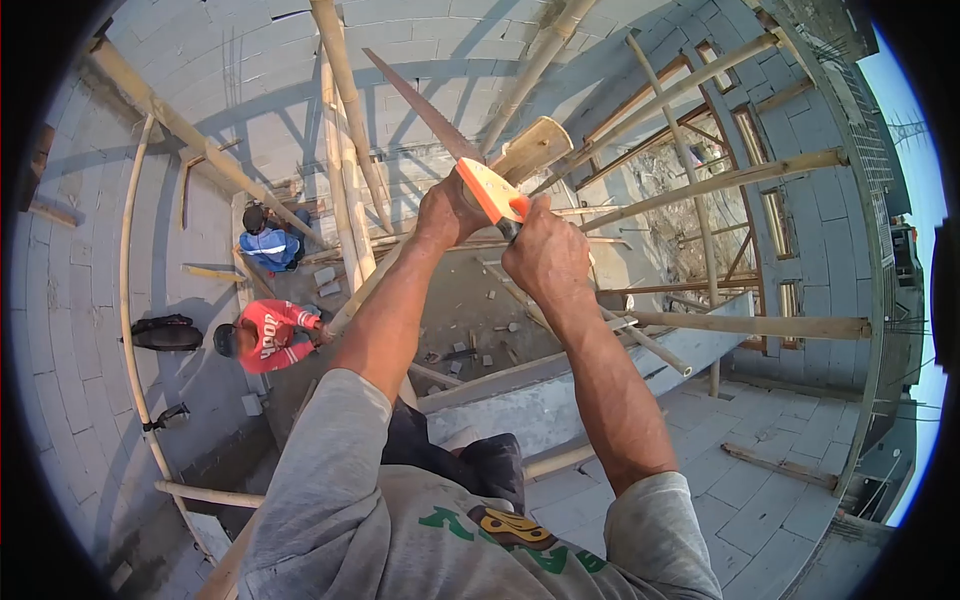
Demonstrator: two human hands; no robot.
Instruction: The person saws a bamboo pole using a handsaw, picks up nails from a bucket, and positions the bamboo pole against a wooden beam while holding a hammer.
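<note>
My right hand (550, 250) is closed round the orange handle of a hand saw (420, 108). Its toothed blade points up and to the left, away from me. Beside the saw's handle, my left hand (448, 210) is closed on a bamboo pole (535, 150), whose pale end juts out past the saw. The saw's handle hides part of the left fingers and of the pole. Both forearms are stretched out in front of my grey shirt.
Below on the left are a person in a red top (270, 335) and another in blue (268, 243). Bamboo poles (740, 180) cross the space between grey block walls (75, 270). A long grey beam (540, 400) runs under my arms. A black bag (167, 333) lies at the left.
</note>
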